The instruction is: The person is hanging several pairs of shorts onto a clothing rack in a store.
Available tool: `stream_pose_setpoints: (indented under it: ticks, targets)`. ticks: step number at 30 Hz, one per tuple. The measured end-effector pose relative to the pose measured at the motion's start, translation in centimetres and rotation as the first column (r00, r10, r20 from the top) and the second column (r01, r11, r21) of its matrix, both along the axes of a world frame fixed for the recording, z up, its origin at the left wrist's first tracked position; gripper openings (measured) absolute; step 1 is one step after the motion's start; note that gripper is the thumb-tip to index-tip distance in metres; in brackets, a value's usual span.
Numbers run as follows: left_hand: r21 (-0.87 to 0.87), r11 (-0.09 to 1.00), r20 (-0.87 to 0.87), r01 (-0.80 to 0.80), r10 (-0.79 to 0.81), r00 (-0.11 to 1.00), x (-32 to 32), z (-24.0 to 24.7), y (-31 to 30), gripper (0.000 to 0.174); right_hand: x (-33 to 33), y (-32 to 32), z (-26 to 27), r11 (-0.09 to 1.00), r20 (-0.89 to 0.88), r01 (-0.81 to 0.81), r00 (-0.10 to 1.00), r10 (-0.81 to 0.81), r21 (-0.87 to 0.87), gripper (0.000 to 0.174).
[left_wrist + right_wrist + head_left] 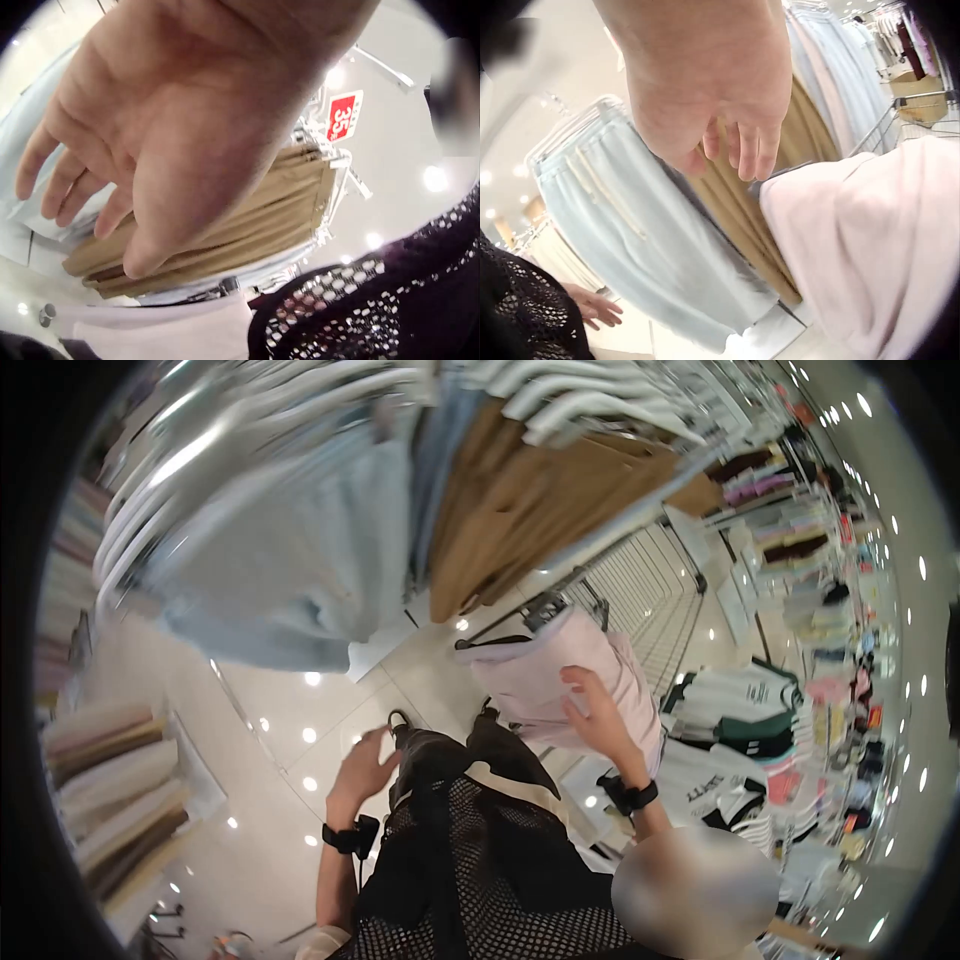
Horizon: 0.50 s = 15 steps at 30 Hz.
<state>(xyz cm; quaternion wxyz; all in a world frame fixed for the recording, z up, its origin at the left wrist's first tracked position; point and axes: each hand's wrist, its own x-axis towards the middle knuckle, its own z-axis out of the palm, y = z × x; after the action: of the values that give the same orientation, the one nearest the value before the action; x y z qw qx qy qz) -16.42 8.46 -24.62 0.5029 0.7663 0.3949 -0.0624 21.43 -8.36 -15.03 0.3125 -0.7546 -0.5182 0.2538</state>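
Observation:
My left hand hangs beside my leg, fingers loosely extended and holding nothing; its palm fills the upper part of the left wrist view. In the head view, my right hand overlaps a pale pink garment draped over the handle end of a shopping cart. The fingers of that hand bend slightly in the right wrist view, with nothing in them. Ahead of me, light blue drawstring trousers hang on white hangers beside brown trousers.
White hangers crowd the rail ahead. A red price sign reading 35 stands above the brown trousers. To the right are T-shirts on hangers and long racks of clothes. Folded-looking garments line the left side. Glossy tiles cover the floor.

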Motion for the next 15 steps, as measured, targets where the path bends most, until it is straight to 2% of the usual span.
stream_pose_setpoints:
  ticks: [1,2,5,8,11,14,15]
  targets:
    - [0.024,0.989,0.011,0.147,-0.147,0.989,3.2,2.3,-0.3,0.054,3.0,-2.2,-0.8,0.994,-0.033,0.111,0.993,-0.111,0.013,0.037]
    - [0.047,0.978,0.04,0.205,-0.207,0.978,6.4,3.3,-0.9,0.051,6.9,-4.0,-1.7,0.984,-0.061,0.179,0.982,-0.177,0.025,0.033]
    - [0.143,0.967,0.086,0.209,-0.223,0.971,14.6,4.8,-1.5,0.041,16.7,-8.3,-6.8,0.874,-0.137,0.483,0.87,-0.473,0.05,0.028]
    - [0.208,0.96,0.128,0.188,-0.217,0.968,23.8,8.4,-2.0,0.036,27.1,-13.8,-15.6,0.804,-0.099,0.594,0.801,-0.591,0.01,0.033]
    - [0.21,0.969,0.232,0.127,-0.175,0.957,31.8,8.4,-3.5,0.035,32.2,-15.1,-18.4,0.742,-0.118,0.595,0.75,-0.651,-0.309,0.045]
    - [0.327,0.928,0.152,0.181,-0.24,0.959,37.5,7.5,-5.5,0.037,35.5,-14.6,-23.1,0.8,-0.158,0.417,0.838,-0.523,-0.432,0.062]
    - [0.296,0.934,0.104,0.202,-0.242,0.965,38.8,7.0,-6.0,0.041,36.4,-14.2,-25.0,0.815,-0.173,0.392,0.849,-0.499,-0.427,0.067]
